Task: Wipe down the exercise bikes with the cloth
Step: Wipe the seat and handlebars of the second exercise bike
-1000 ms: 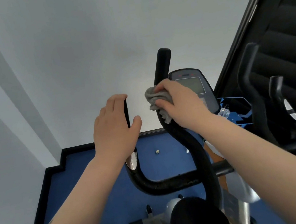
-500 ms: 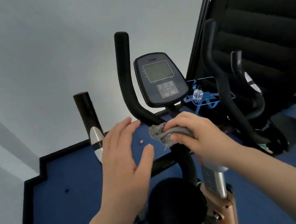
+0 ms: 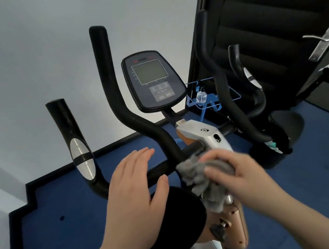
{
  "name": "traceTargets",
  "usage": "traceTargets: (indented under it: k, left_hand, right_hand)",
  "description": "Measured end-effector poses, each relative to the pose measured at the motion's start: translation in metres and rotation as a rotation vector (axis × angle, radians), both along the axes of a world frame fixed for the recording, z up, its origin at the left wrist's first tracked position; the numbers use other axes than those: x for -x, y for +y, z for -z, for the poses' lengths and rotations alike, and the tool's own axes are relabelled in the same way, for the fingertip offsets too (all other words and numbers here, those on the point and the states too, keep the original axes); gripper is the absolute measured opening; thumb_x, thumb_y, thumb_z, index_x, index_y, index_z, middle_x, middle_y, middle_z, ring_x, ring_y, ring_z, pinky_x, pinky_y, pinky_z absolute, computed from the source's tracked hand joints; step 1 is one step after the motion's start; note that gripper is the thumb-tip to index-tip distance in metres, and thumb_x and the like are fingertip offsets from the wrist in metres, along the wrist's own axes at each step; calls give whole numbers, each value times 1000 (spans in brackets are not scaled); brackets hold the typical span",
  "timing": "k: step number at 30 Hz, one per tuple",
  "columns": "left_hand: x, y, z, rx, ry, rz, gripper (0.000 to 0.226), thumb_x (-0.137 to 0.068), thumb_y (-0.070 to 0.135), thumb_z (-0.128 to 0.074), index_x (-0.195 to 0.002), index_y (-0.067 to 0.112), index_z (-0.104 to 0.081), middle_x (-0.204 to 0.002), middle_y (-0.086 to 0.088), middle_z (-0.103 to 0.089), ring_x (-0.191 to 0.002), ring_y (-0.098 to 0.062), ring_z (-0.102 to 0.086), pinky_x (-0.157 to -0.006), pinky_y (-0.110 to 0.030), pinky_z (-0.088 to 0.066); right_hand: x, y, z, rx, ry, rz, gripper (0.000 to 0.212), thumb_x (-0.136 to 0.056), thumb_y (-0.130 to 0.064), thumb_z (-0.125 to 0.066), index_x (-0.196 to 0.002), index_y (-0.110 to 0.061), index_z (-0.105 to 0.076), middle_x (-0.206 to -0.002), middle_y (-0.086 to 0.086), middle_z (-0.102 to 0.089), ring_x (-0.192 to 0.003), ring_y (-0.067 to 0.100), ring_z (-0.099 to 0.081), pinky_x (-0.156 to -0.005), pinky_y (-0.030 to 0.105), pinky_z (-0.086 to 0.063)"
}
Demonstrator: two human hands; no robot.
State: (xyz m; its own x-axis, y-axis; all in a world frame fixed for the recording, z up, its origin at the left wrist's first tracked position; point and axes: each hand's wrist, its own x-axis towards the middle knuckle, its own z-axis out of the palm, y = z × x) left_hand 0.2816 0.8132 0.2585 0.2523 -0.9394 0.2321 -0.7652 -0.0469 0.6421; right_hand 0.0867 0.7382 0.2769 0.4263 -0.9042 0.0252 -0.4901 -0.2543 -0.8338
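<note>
Head view: the grey cloth [image 3: 201, 174] is bunched under the right hand [image 3: 236, 169], fingers clamped on it, at the near bike's handlebar [image 3: 137, 117] junction. Its loose tail may snag the adjustment knob [image 3: 218, 232], I think. The left hand [image 3: 135, 190] hovers, fingers apart. The second bike [image 3: 223, 94] crowds the right; blue floor [image 3: 57, 225] leftward lies open.

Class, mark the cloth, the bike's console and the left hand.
cloth [image 3: 196, 173]: head view, on the grey bunched folds.
console [image 3: 153, 81]: head view, on its screen.
left hand [image 3: 134, 184]: head view, on its back.
</note>
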Motion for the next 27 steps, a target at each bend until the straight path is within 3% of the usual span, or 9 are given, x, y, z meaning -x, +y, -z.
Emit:
traceTargets:
  k: [2, 4, 8, 13, 16, 20, 22, 24, 27]
  left_hand:
    - [1, 0, 0, -8, -4, -7, 60, -81, 54, -31, -137, 33, -41, -133, 26, -38, -133, 3, -26, -109, -22, -16]
    - [2, -1, -1, -18, 4, -9, 57, -82, 51, -36, -136, 34, -41, -132, 26, -39, -130, 6, -25, -108, -21, -16]
    - [2, -2, -5, -29, -6, -29, 55, -82, 46, -41, -135, 33, -43, -131, 25, -40, -129, 4, -29, -107, -21, -17]
    - [2, -1, -6, 15, 99, -56, 47, -81, 41, -45, -128, 39, -46, -117, 40, -38, -115, 25, -25, -103, -19, -22]
    - [3, 0, -6, 66, 106, -96, 43, -81, 37, -49, -124, 40, -48, -114, 42, -38, -113, 27, -26, -105, -23, -27]
    - [0, 11, -4, 129, 45, -202, 42, -81, 37, -50, -122, 33, -52, -121, 25, -50, -120, 14, -34, -114, -41, -25]
    - [-3, 19, -4, 144, 11, -241, 51, -77, 44, -52, -126, 30, -50, -130, 18, -49, -128, 5, -34, -118, -38, -14]
    - [-4, 29, -3, 114, 2, -258, 69, -67, 56, -59, -131, 31, -46, -139, 17, -42, -135, 1, -29, -120, -36, -3]
    - [-4, 42, 4, 29, 46, -267, 92, -56, 69, -63, -138, 38, -36, -150, 21, -26, -143, 0, -15, -119, -36, 6]
  right_hand:
    - [-4, -19, -4, 120, 3, 231, 9, -87, -28, -64, -93, -34, -65, -90, -13, -68, -86, 2, -63, -74, 26, -53]
    - [-23, -30, 1, 266, 196, 315, 16, -91, -33, -58, -106, -29, -64, -103, -8, -63, -91, 10, -62, -81, 35, -53]
    - [-50, -19, 17, 353, 276, 172, 22, -94, -25, -53, -111, -18, -65, -106, 0, -58, -86, 17, -60, -77, 31, -48]
    - [-31, -45, -1, 410, 552, 68, 21, -93, -29, -49, -101, -18, -66, -97, -1, -55, -81, 21, -59, -73, 34, -51]
    - [-49, -45, -2, 391, 501, 52, 19, -93, -26, -51, -96, -16, -67, -92, 0, -55, -80, 20, -58, -74, 35, -50]
    - [-37, -56, -15, 269, 393, 19, 12, -88, -30, -59, -94, -28, -69, -91, -9, -64, -87, 14, -60, -79, 35, -50]
    - [-31, -63, -31, 384, 237, 32, 12, -86, -30, -61, -95, -32, -68, -93, -14, -64, -91, 11, -58, -82, 33, -49]
    - [-39, -60, -44, 606, 152, -127, 18, -86, -30, -62, -103, -29, -69, -98, -12, -64, -98, 12, -53, -86, 30, -43]
    - [-59, -53, -30, 866, 347, -468, 23, -84, -35, -59, -103, -31, -71, -107, -2, -59, -101, 19, -47, -85, 34, -37]
